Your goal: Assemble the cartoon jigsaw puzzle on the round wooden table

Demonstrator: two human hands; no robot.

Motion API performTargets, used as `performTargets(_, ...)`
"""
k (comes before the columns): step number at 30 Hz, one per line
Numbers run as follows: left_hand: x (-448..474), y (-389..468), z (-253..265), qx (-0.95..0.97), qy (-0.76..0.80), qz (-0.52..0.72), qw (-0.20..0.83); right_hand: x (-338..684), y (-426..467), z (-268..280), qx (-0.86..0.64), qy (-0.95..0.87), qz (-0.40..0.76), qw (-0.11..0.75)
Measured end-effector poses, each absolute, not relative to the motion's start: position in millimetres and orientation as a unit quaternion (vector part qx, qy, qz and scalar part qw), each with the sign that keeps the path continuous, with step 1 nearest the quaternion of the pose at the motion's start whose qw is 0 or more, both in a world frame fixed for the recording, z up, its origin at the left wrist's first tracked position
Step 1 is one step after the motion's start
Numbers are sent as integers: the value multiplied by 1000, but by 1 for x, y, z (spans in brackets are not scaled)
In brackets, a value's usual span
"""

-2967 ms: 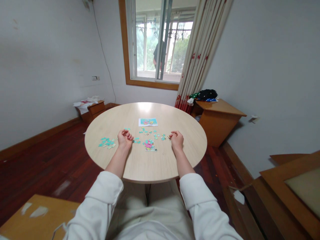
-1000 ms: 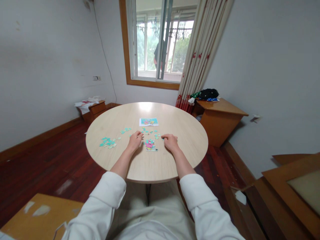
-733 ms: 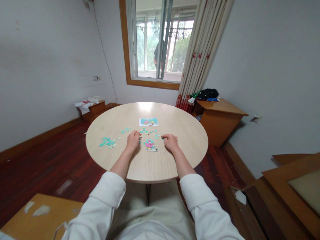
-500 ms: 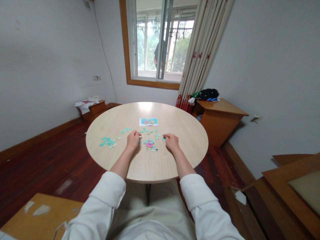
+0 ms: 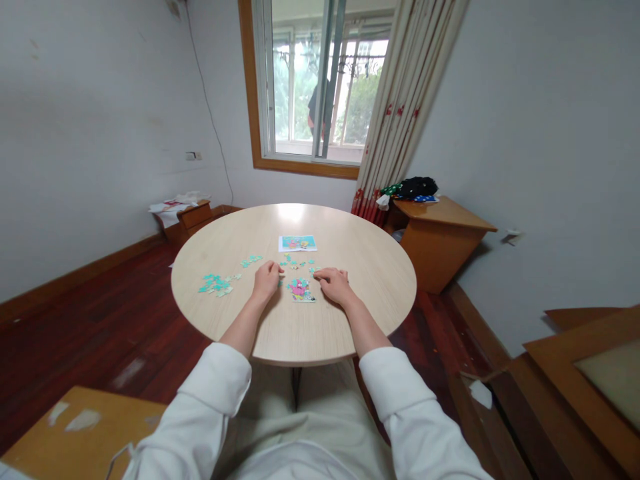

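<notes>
On the round table lies a partly joined jigsaw puzzle with a pink figure, between my two hands. My left hand rests to its left with the fingers curled together; whatever they may hold is hidden. At the puzzle's upper right, my right hand is closed with its fingertips pinching what looks like a small teal puzzle piece, mostly covered. Loose puzzle pieces lie just beyond the joined part. A picture sheet of the same cartoon style lies farther back.
More loose teal pieces are heaped on the table's left, with a smaller group nearer the middle. A wooden desk bearing a pile of clothes stands at the right. A wooden board is at the lower left.
My right hand has moved left, from beside the loose pieces to the upper right of the joined puzzle. My left hand has stayed almost still.
</notes>
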State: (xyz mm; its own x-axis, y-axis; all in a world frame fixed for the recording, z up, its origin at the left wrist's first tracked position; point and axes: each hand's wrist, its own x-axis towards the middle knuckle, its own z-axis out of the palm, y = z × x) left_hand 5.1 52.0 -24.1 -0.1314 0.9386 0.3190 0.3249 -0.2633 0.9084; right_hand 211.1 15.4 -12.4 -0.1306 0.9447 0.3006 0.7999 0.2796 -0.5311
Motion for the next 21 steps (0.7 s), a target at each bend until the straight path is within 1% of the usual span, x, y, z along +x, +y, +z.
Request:
performTargets(4, 5, 51, -23, 604, 542, 521, 265, 212, 17, -14, -590, -734, 127, 311)
performTargets(6, 4, 51, -23, 604, 543, 520, 264, 213, 18, -14, -595, -721, 130, 332)
performTargets(8, 4, 50, -22, 600, 543, 522, 269, 217, 20, -14, -615, -682, 128, 373)
performTargets(11, 4, 50, -21, 593, 542, 530, 271, 226, 25, -17, -672, -579, 124, 444)
performTargets(13, 5, 49, -21, 588, 540, 537, 271, 231, 29, -21, -690, -532, 139, 471)
performTargets(21, 6, 46, -18, 581, 541, 549, 262, 231, 35, -27, -643, -519, 199, 527)
